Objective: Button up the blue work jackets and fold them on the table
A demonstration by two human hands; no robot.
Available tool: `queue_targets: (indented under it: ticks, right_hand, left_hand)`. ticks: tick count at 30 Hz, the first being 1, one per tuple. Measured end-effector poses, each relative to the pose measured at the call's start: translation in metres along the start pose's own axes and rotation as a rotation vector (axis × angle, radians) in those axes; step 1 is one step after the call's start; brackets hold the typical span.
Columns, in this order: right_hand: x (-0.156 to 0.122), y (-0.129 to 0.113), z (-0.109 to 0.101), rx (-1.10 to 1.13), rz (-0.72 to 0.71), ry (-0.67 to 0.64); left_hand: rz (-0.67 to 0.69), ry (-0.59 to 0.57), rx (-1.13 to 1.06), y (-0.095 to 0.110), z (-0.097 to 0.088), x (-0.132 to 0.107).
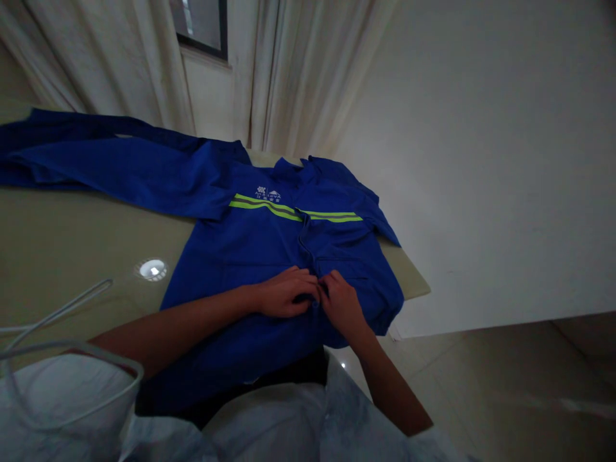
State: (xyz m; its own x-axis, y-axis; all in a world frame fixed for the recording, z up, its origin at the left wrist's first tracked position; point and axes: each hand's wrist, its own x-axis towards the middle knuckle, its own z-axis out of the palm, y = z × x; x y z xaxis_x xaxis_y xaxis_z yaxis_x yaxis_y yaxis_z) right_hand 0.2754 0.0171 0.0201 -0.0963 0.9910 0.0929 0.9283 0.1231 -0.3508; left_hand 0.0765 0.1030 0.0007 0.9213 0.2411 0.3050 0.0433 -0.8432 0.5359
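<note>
A blue work jacket point(269, 237) with a yellow-green reflective stripe across the chest and a white printed logo lies spread over the table, front side up. Its left-lying sleeve stretches out to the far left; the other sleeve hangs near the table's right corner. At the front opening, below the stripe, my left hand point(289, 292) has its fingers curled and pinching the placket edge. Right beside it, my right hand point(341, 301) pinches the same edge, fingertips nearly touching the left ones. Whatever fastener may lie between the fingertips is hidden.
The pale table point(86, 250) ends at a corner on the right, with tiled floor point(447, 372) below. A white cable point(58, 314) loops at the lower left, across my arm. Beige curtains point(308, 77), a window point(202, 25) and a white wall point(491, 160) stand behind.
</note>
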Motion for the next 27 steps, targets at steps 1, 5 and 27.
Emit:
queue_targets:
  ticks: [1, 5, 27]
  right_hand:
    - [0.002, 0.003, 0.000, 0.058, -0.012, -0.004]
    - [-0.001, 0.023, -0.010, 0.430, 0.044, 0.149]
    - [-0.011, 0.035, -0.031, 0.475, -0.180, 0.126]
  left_hand:
    - [0.002, 0.001, -0.015, 0.003, 0.002, 0.001]
    - [-0.018, 0.087, -0.182, 0.003, 0.002, 0.002]
    - [-0.515, 0.065, 0.518, -0.059, -0.002, -0.014]
